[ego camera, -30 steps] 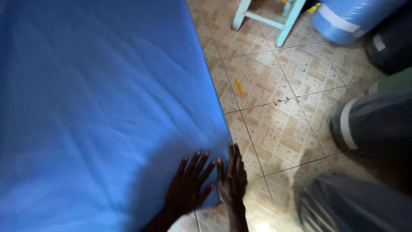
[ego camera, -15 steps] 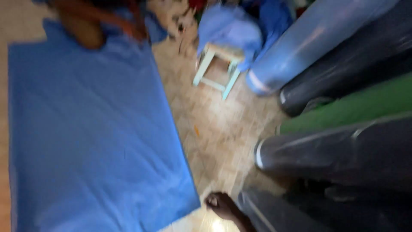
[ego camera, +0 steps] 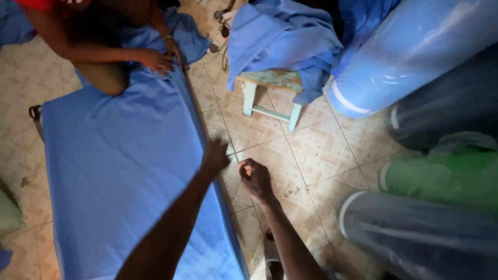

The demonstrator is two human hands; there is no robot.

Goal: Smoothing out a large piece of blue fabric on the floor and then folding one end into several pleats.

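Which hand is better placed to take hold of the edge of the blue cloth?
Probably the left hand: it hovers over the right edge of the blue cloth. The right hand is curled above the tiled floor, apart from the cloth.

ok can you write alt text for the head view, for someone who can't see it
Seen from above, the person's left hand hovers at the edge of a blue cloth spread on a tiled floor, the right hand loosely curled beside it. Another person presses the cloth's far end; a small stool and wrapped fabric rolls stand to the right.
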